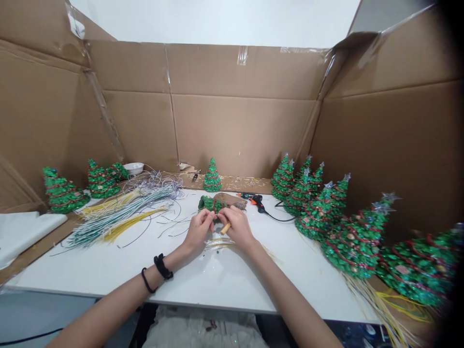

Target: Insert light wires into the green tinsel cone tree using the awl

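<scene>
Close together over the white table, my two hands meet at the fingertips. My right hand [237, 227] is closed around a short tan wooden stick or handle [225, 228], whose end points down toward me. With fingers pinched, my left hand [200, 228] faces it; what it grips is too small to make out. Just behind the fingers a small green tinsel tree [207, 202] lies on its side, partly hidden by the hands. Beyond it is a brown patch of cardboard [232, 199]. Some thin yellowish strands [221, 242] lie beneath my hands.
Bundles of green wires [119, 220] and yellow wires [132, 224] spread at left, near a white bowl [134, 168]. A black and orange glue gun [256, 200] trails its cord at right. Several decorated trees [353, 246] line the right edge. Cardboard walls [239, 121] enclose the table.
</scene>
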The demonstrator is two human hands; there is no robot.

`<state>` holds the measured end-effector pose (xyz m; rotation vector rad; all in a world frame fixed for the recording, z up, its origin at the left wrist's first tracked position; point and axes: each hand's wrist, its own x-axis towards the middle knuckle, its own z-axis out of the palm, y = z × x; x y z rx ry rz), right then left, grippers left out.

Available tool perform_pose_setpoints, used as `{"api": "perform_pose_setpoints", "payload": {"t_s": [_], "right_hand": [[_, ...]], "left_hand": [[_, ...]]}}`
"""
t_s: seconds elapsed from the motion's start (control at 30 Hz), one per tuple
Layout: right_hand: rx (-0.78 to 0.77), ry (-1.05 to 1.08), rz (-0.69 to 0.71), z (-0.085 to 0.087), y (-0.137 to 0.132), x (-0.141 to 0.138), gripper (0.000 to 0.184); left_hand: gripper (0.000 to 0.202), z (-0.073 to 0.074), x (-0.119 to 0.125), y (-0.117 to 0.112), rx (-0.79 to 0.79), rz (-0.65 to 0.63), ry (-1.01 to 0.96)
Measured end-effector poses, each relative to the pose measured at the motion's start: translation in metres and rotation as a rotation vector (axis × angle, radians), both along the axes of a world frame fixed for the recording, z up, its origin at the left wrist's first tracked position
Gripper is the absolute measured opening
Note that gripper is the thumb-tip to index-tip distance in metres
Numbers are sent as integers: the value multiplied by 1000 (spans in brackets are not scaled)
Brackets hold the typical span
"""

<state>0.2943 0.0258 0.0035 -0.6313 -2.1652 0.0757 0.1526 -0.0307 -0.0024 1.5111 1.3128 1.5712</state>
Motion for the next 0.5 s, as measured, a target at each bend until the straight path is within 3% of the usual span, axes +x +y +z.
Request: {"api": "perform_pose_setpoints", "payload": {"t_s": [0.27, 0.5], "right_hand": [[0, 62, 1, -5, 0, -3, 25], [-39, 78, 0, -5, -2, -2, 27]], "left_hand": [[34, -3, -1, 3, -4, -12, -27], [24, -6, -2, 5, 43, -32, 1]]}}
